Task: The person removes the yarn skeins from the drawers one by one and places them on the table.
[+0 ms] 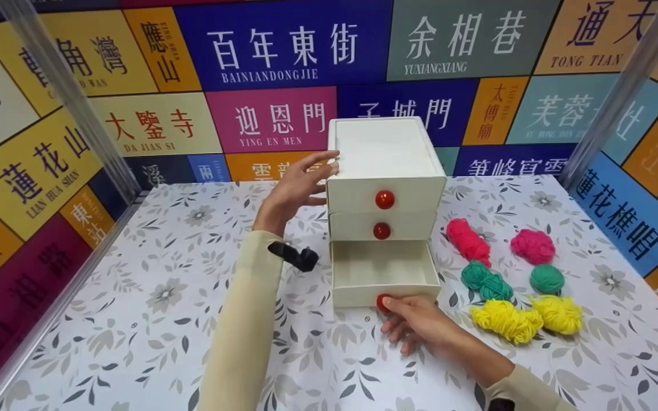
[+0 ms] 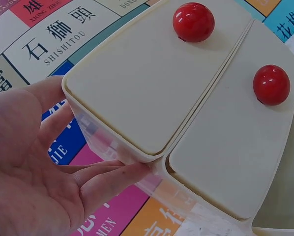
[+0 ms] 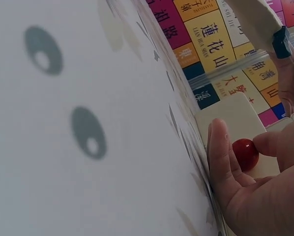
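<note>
A white three-drawer box (image 1: 386, 148) with round red knobs stands on the table, its bottom drawer (image 1: 363, 296) pulled out. The inside of that drawer shows no contents in the head view. My right hand (image 1: 423, 325) pinches the bottom drawer's red knob (image 3: 246, 154) between thumb and fingers. Along the box's left side, my left hand (image 1: 300, 185) rests with its fingertips at the upper edge and side wall. In the left wrist view, the fingers of this hand (image 2: 44, 162) are spread and fairly straight against the box. The upper two drawers are closed.
Right of the box lie a red yarn skein (image 1: 468, 242), a pink yarn bundle (image 1: 533, 246), green yarn (image 1: 486, 280), a green ball (image 1: 547, 279) and two yellow yarn bundles (image 1: 507, 321). Walls with coloured street-name signs (image 1: 283, 43) enclose the flower-patterned table (image 1: 163, 291).
</note>
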A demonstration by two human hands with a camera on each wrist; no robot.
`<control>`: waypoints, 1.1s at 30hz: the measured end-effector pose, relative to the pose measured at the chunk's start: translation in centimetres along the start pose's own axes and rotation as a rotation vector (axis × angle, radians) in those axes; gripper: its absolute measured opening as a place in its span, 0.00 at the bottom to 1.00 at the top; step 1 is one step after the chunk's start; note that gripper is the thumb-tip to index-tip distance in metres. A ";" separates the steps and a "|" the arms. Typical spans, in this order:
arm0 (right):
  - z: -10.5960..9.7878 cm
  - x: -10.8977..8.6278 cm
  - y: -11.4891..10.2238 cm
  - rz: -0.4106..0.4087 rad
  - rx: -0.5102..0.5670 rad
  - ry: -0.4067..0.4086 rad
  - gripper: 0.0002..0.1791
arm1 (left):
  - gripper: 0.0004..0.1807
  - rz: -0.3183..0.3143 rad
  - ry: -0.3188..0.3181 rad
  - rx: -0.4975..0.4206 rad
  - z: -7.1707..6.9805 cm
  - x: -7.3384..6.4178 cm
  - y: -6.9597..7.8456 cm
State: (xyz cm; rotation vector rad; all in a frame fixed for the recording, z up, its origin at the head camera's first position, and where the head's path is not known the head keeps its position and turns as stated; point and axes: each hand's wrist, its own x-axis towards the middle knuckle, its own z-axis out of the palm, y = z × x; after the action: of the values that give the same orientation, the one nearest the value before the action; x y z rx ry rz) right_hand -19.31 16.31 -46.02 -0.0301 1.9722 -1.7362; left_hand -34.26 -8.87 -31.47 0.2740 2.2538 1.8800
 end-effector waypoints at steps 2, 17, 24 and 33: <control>0.0 0.1 0.0 0.000 -0.001 0.001 0.26 | 0.23 -0.002 0.000 0.007 0.0 0.0 0.0; 0.3 0.4 -0.4 0.009 0.007 0.058 0.26 | 0.24 0.018 -0.012 0.022 -0.3 0.1 0.0; 0.3 0.8 -0.5 -0.005 0.022 0.083 0.24 | 0.23 0.013 -0.009 0.006 -0.2 0.1 -0.2; 0.3 1.8 -0.7 0.018 0.026 0.111 0.23 | 0.23 0.007 -0.008 0.026 -0.1 0.0 0.0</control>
State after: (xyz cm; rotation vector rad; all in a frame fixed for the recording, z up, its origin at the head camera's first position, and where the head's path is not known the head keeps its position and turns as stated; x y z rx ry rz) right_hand -21.00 15.32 -46.03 0.0948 2.0211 -1.7866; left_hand -34.24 -8.94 -31.45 0.2925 2.2769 1.8504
